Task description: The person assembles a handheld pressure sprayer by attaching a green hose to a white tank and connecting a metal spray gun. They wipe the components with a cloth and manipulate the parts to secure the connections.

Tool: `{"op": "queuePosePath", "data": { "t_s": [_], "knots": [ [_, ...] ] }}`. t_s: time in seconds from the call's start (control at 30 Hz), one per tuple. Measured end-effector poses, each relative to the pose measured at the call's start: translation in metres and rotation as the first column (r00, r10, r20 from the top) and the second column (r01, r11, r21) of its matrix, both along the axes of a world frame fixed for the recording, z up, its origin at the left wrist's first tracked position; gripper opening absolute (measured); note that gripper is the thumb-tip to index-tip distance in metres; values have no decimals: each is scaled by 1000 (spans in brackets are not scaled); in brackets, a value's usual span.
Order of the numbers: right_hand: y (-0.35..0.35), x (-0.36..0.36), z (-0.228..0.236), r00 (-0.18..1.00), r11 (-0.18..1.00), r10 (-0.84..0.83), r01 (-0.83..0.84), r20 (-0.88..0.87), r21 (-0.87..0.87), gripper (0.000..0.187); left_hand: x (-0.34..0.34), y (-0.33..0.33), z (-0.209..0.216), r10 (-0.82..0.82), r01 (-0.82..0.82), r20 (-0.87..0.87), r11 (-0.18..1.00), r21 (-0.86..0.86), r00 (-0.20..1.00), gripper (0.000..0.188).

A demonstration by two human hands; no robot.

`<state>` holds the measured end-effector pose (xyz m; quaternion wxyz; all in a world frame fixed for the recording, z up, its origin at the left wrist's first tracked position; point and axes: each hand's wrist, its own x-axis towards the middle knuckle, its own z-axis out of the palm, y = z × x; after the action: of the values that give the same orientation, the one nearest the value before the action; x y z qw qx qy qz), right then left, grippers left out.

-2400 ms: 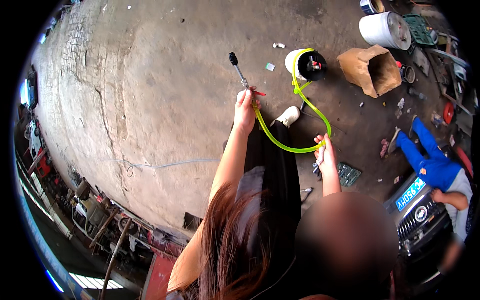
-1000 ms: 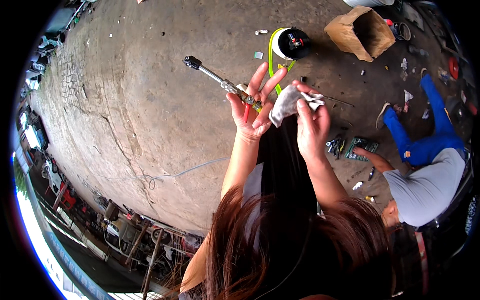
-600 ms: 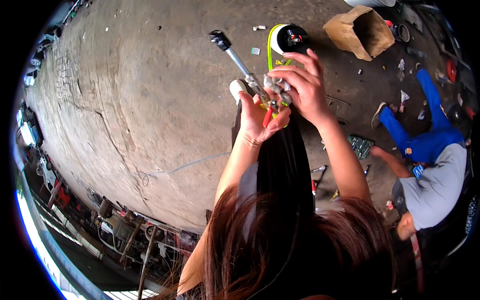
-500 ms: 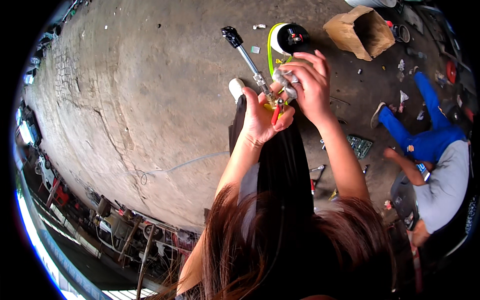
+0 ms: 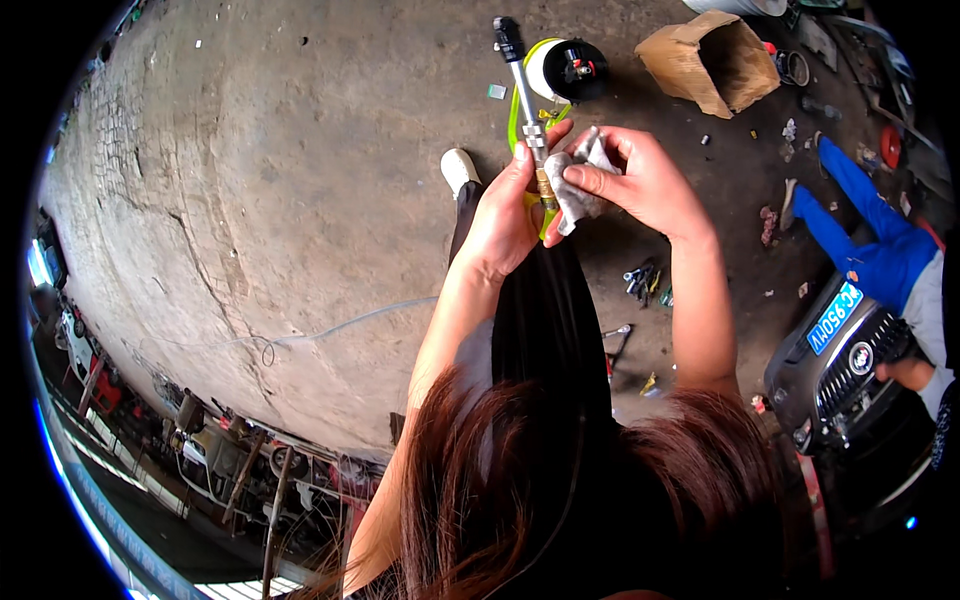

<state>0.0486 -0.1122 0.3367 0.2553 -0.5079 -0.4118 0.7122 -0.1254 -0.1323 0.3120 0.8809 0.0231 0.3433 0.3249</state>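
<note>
My left hand [image 5: 503, 222] is closed around the lower, brass-fitted end of a spray wand [image 5: 519, 82], which has a silver shaft and a black tip pointing away from me. A yellow-green hose [image 5: 513, 118] runs beside it to a white and black container [image 5: 572, 72] on the floor. In my right hand [image 5: 655, 188], a crumpled grey-white cloth [image 5: 580, 185] is pinched between thumb and fingers. The cloth lies against the right side of the wand's brass fitting and hides part of it.
An open cardboard box [image 5: 690, 62] stands at the far right. Hand tools [image 5: 645, 283] lie on the concrete floor to my right. Beyond them, a person in blue trousers [image 5: 850, 215] is by a dark car front [image 5: 850, 350]. A thin hose [image 5: 350, 325] crosses the floor at left.
The wand has turned more upright, its tip moving right and farther away. My right hand has lowered the cloth onto the fitting. The other person has shifted right, uncovering the car's front.
</note>
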Motion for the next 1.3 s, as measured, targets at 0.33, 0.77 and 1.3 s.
{"op": "queuePosePath", "data": {
  "t_s": [0.33,0.77,1.3],
  "knots": [
    [10,11,-21,956,955,287,-290,66,56,24,-2,-5,0,-162,158,-16,976,-147,987,42],
    [-43,-35,-21,657,785,-596,359,462,504,14,4,5,-5,218,-196,129,967,-165,967,50],
    [-56,-75,-10,463,638,-679,-13,570,770,28,31,-4,4,350,-307,-232,930,201,908,37]
  ]
}}
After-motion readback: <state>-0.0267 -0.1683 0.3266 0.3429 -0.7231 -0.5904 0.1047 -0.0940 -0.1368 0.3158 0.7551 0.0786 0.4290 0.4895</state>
